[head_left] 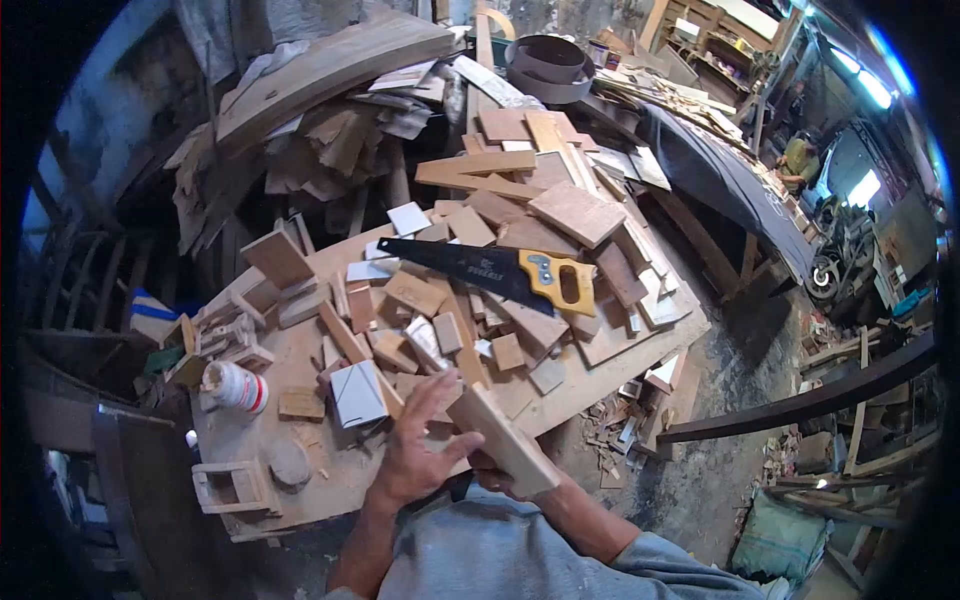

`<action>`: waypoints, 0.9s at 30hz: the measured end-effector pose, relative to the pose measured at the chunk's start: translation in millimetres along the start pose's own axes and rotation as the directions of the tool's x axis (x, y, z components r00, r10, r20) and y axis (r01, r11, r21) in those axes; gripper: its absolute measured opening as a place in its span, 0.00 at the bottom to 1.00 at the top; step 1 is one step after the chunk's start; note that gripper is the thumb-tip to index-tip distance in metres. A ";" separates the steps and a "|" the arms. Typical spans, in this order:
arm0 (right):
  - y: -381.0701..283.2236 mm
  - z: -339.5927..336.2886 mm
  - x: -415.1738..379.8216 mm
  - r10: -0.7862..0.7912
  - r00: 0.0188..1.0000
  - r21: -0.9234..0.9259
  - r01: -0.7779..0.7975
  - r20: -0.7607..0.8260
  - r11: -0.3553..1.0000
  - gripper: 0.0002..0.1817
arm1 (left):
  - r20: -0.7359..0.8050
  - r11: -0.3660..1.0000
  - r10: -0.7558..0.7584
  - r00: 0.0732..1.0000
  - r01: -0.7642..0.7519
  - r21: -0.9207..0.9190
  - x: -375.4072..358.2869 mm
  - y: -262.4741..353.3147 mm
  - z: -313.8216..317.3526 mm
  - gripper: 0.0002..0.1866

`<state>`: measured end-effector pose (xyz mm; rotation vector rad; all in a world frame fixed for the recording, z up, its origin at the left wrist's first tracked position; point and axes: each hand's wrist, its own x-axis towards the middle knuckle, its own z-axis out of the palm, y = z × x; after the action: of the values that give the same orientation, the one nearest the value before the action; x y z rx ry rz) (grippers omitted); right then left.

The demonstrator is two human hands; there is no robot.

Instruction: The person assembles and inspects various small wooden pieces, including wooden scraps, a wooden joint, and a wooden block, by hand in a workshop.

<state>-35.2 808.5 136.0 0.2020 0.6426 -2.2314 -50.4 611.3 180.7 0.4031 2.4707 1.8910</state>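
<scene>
A flat light wooden board (pixel 505 440) is held upright and tilted close to the body, at the table's front edge. My right hand (pixel 488 474) is behind the board, its fingers mostly hidden, gripping the lower part. Beside the board's left face is my left hand (pixel 418 447), fingers spread, the thumb near or against the wood. Beyond the hands, many wooden offcuts lie heaped on the table (pixel 340 488). A handsaw (pixel 480 268) with a yellow handle rests on the heap. A white-faced block (pixel 358 393) lies just beyond my left hand.
At the table's left stand a white jar (pixel 235 387), a small wooden frame (pixel 235 487) and a round wooden piece (pixel 290 463). Large boards (pixel 330 75) are stacked behind. A person (pixel 798 160) is far back on the right. A green sack (pixel 780 535) lies at the lower right.
</scene>
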 end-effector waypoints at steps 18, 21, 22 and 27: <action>39.3 30.7 -4.4 -0.401 0.891 -0.554 0.229 -0.212 0.801 0.23 | -0.140 0.856 -0.237 0.961 0.138 -0.498 -57.5 -49.0 -47.5 0.18; 53.6 33.4 4.8 -0.557 0.800 -0.849 0.122 -0.223 0.515 0.27 | -0.148 0.827 -0.280 0.948 0.161 -0.538 -65.3 -62.8 -44.5 0.18; 58.2 39.3 9.2 -0.589 0.770 -0.857 0.111 -0.246 0.503 0.27 | -0.154 0.815 -0.295 0.943 0.165 -0.556 -67.2 -65.1 -44.2 0.19; 71.5 31.5 17.9 -0.663 0.722 -0.914 0.109 -0.196 0.390 0.27 | -0.122 0.857 -0.290 0.949 0.201 -0.474 -81.5 -66.8 -46.0 0.20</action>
<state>7.0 740.7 129.7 0.1557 2.3104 -1.9355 7.7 535.0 117.6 -0.1091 1.9376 2.3814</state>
